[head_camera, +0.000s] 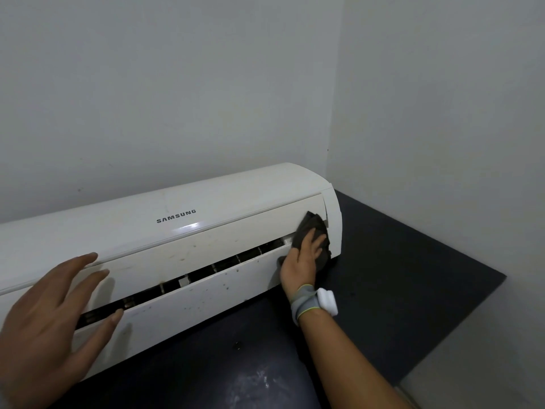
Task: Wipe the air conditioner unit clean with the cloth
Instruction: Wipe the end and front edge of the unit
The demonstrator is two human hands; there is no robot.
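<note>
**Cloth on right end of AC unit, left hand bracing front**

Air conditioner unit [188, 231]: white glossy plastic, long rounded body, "SAMSUNG" lettering on the upper panel. It sits on a dark matte surface [398, 261], its right end toward the far right corner of that surface where two pale walls [177, 84] meet. Front flap [206, 293] is ajar, showing a dark slot with vanes behind it. Dark specks and brownish smudges dot the flap and the panel above.

Cloth [317, 228]: dark grey, soft, crumpled, lying against the unit's right end beside the end cap.

Right hand [300, 261]: fingers spread flat over the cloth, pressing it onto the plastic. Grey wristband with a white puck-shaped device [327, 302] on the wrist.

Left hand [50, 317]: open, fingers splayed, holding nothing; fingertips at the panel and flap near the unit's left part. Whether the palm makes contact cannot be told.
</note>
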